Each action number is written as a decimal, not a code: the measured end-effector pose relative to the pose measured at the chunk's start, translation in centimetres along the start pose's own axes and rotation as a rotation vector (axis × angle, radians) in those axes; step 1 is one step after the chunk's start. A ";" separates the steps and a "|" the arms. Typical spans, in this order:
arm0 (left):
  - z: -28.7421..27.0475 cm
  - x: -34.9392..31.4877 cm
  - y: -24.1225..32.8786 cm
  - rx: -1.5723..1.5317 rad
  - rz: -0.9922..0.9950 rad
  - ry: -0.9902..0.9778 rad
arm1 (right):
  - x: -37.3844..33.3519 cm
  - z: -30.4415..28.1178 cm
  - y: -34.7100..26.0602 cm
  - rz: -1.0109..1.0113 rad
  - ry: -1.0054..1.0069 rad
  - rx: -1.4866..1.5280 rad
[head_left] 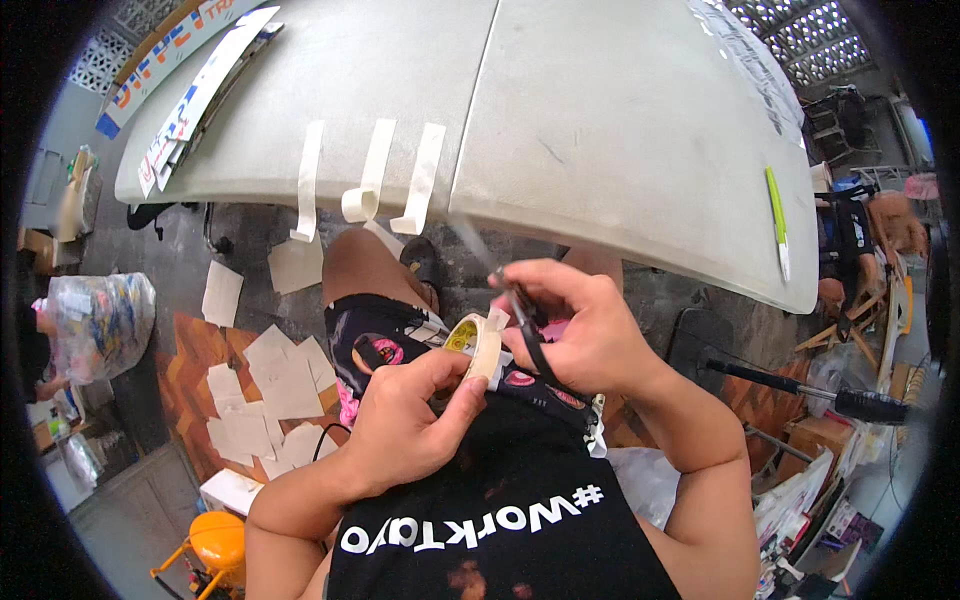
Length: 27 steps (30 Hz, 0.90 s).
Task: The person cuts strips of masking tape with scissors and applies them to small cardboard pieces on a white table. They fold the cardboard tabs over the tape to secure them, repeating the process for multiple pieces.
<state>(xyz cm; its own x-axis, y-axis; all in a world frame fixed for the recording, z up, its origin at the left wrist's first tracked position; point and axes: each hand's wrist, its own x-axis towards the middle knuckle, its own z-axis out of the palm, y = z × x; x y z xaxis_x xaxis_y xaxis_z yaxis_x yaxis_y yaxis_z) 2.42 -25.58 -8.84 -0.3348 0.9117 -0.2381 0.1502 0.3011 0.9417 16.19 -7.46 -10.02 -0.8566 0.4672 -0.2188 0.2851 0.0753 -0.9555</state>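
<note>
Toward 6 o'clock from centre, I've got a tape roll (486, 354) pinched in the fingers of the left hand (412, 412); the right hand (592, 328) grips a black-handled cutting tool (527, 325), blade blurry on my feed. Three tape strips (376, 168) overhang the tabletop (620, 120) at 11, green pen-shaped thing (776, 212) between 2 and 3.

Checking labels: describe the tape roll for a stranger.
Find the big pale table, then look below its near edge to the dark patterned shorts. Over them, the left hand holds the tape roll, beside a black-handled tool. Unlike the three tape strips on the table edge, it's a ring, yellow inside.
</note>
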 end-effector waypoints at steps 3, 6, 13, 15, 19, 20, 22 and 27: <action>0.6 0.8 -0.6 0.011 0.067 -0.017 | -0.2 -0.1 -0.5 -0.044 0.090 -0.110; 0.5 1.4 1.0 -0.026 -0.052 -0.051 | 0.2 -0.6 -0.8 -0.159 0.173 -0.243; -1.4 2.6 -1.2 0.246 0.549 -0.008 | 1.3 -3.1 -3.5 -0.142 0.058 -0.163; -0.5 2.7 -1.9 0.180 0.456 0.057 | 1.3 -2.6 -4.4 -0.202 0.060 -0.237; 1.3 2.1 -3.0 0.115 0.137 0.021 | 0.6 -0.7 -6.6 -0.465 -0.057 -0.409; 1.5 2.5 -4.1 0.079 0.067 0.034 | 0.3 -0.8 -7.2 -0.480 -0.094 -0.444; 1.0 3.3 -5.4 0.107 -0.124 0.084 | 0.1 -1.5 -9.2 -0.436 -0.179 -0.356; 0.8 1.3 -7.3 -0.001 -0.079 -0.072 | 1.5 -4.3 -9.7 -0.121 0.042 -0.308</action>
<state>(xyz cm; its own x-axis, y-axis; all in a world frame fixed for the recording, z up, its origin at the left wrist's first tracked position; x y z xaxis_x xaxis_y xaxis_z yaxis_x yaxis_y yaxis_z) 1.68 -26.40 -16.26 -0.2781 0.9027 -0.3283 0.1244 0.3728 0.9195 13.95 -3.66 -0.20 -0.8754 0.4743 -0.0931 0.3048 0.3921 -0.8680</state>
